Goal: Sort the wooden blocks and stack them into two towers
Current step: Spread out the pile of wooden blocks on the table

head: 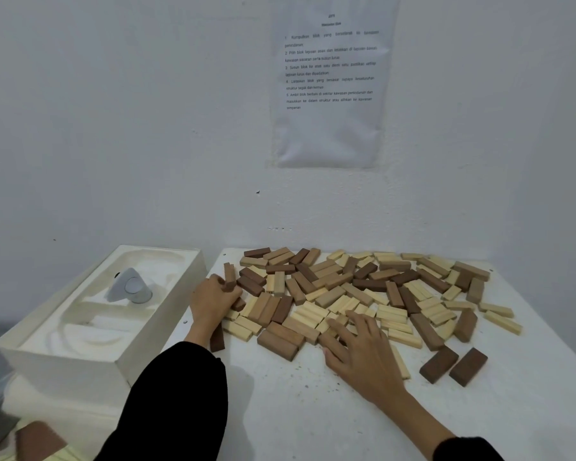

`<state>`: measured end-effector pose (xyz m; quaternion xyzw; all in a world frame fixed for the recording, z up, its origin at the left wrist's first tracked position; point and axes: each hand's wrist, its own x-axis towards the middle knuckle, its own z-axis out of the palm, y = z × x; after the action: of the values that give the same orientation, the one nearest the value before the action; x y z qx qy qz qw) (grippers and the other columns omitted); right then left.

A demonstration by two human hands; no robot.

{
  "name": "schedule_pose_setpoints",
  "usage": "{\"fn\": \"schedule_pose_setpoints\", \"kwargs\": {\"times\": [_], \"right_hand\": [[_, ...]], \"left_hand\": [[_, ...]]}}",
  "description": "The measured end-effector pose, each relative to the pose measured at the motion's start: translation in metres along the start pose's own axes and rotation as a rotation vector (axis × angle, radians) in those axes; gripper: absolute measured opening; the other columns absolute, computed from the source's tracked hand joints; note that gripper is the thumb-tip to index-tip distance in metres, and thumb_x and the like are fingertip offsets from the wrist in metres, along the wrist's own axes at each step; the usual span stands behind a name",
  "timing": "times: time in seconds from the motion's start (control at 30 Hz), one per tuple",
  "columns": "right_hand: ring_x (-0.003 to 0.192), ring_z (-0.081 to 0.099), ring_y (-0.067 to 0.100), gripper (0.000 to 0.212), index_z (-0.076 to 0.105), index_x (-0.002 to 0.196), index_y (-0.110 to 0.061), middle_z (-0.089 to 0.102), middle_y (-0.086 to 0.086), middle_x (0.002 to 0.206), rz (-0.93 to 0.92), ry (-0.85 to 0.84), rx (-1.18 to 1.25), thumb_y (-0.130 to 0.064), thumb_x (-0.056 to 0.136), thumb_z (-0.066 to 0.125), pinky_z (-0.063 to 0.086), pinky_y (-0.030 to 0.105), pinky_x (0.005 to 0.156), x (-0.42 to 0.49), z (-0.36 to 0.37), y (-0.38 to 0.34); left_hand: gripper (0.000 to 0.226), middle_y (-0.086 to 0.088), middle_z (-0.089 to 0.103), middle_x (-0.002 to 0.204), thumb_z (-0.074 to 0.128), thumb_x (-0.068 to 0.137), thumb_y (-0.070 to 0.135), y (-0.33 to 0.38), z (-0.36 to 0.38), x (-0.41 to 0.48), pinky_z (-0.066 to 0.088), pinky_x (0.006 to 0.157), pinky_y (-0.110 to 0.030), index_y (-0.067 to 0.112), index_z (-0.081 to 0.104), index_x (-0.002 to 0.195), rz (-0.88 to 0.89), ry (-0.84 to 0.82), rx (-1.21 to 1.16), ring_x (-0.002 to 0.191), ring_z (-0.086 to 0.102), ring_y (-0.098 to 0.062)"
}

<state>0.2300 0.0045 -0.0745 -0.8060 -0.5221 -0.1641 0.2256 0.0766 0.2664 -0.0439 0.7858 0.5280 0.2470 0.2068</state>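
View: head camera, looking down over the counter [313,410].
Blocks: wooden blocks [346,287] are lying mixed, dark and pale, across the far half of the counter; no tower is standing.
Left: left grip [215,299] is clenching round a dark block [229,276] at the pile's left edge, one end poking up.
Right: right grip [363,354] is released, fingers lying spread on pale blocks at the near edge.
Step, judged: sorting by shade; lifting dark pieces clear, not dragging, should be sparing the neighbours a knock.
Room: bare near counter is offering space for two bases; white tray [113,311] is sitting just beside the left edge.
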Motion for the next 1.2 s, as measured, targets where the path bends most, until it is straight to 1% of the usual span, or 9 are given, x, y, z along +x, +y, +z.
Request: {"fn": "schedule_pose_setpoints", "kwargs": {"times": [0.07,0.13,0.2,0.3,0.53,0.7,0.87,1.0,1.2], "right_hand": [[0.097,0.056,0.024,0.045,0.064,0.11,-0.026,0.061,0.006,0.112,0.001,-0.004,0.0,-0.051,0.077,0.046,0.053,0.036,0.069,0.0,0.0,0.0],[0.097,0.056,0.023,0.045,0.064,0.11,-0.026,0.061,0.006,0.112,0.004,-0.005,0.004,-0.051,0.077,0.046,0.053,0.036,0.069,0.001,0.0,0.0],[0.097,0.056,0.024,0.045,0.064,0.11,-0.026,0.061,0.006,0.112,0.003,-0.01,0.003,-0.051,0.077,0.046,0.053,0.035,0.07,0.001,0.0,0.0],[0.097,0.056,0.024,0.044,0.063,0.109,-0.025,0.061,0.007,0.111,0.0,-0.01,0.003,-0.051,0.077,0.046,0.053,0.035,0.069,0.001,-0.001,-0.001],[0.096,0.057,0.021,0.044,0.064,0.107,-0.028,0.063,0.004,0.11,0.013,-0.018,-0.008,-0.053,0.075,0.047,0.053,0.033,0.068,0.001,-0.005,-0.003],[0.095,0.057,0.021,0.045,0.065,0.105,-0.029,0.063,0.003,0.109,0.011,-0.017,-0.012,-0.054,0.074,0.046,0.053,0.033,0.068,0.0,-0.006,-0.003],[0.092,0.058,0.02,0.044,0.064,0.104,-0.03,0.063,0.002,0.108,0.015,-0.018,0.011,-0.054,0.072,0.048,0.052,0.031,0.068,0.0,-0.007,-0.003],[0.089,0.059,0.019,0.044,0.064,0.102,-0.03,0.064,0.002,0.105,0.019,-0.027,0.001,-0.054,0.07,0.048,0.051,0.03,0.066,0.001,-0.008,-0.004],[0.098,0.059,0.022,0.051,0.065,0.107,-0.029,0.062,0.002,0.111,0.059,-0.119,0.046,-0.058,0.073,0.042,0.05,0.033,0.075,0.002,-0.015,-0.004]], "left_hand": [[0.039,-0.008,0.063,0.077,0.056,0.069,0.046,-0.002,-0.001,-0.001,0.043,0.066,-0.033,0.008,0.063,0.076,-0.019,0.06,-0.068,0.079,0.06,-0.029],[0.031,-0.007,0.055,0.076,0.059,0.076,0.038,-0.003,-0.001,-0.002,0.041,0.064,-0.033,0.008,0.056,0.069,0.04,0.104,-0.093,0.076,0.056,-0.029],[0.026,-0.006,0.05,0.077,0.059,0.086,0.027,0.0,-0.001,-0.005,0.033,0.058,-0.03,0.005,0.052,0.073,0.099,0.129,-0.108,0.073,0.051,-0.026],[0.027,-0.004,0.05,0.064,0.05,0.094,0.028,0.005,-0.002,-0.009,0.025,0.05,-0.027,0.006,0.047,0.078,0.126,0.146,-0.099,0.064,0.048,-0.023],[0.027,-0.008,0.054,0.063,0.039,0.099,0.03,0.031,-0.007,-0.018,0.034,0.053,-0.033,0.006,0.046,0.089,0.204,0.202,-0.244,0.061,0.053,-0.028],[0.026,0.001,0.049,0.058,0.04,0.099,0.033,0.102,0.015,-0.028,0.031,0.05,-0.031,0.009,0.046,0.089,0.421,0.065,-0.222,0.053,0.048,-0.018],[0.03,0.001,0.063,0.079,0.043,0.097,0.04,0.148,0.045,-0.031,0.04,0.058,-0.031,0.012,0.054,0.097,0.596,-0.009,0.004,0.072,0.06,-0.019],[0.036,0.005,0.062,0.096,0.043,0.095,0.047,0.142,0.035,-0.029,0.046,0.071,-0.031,0.015,0.058,0.103,0.522,-0.041,-0.077,0.085,0.059,-0.013],[0.028,-0.007,0.055,0.113,0.049,0.094,0.036,0.056,-0.007,-0.028,0.041,0.086,-0.039,0.014,0.057,0.108,0.306,-0.048,0.034,0.107,0.054,-0.026]]}}
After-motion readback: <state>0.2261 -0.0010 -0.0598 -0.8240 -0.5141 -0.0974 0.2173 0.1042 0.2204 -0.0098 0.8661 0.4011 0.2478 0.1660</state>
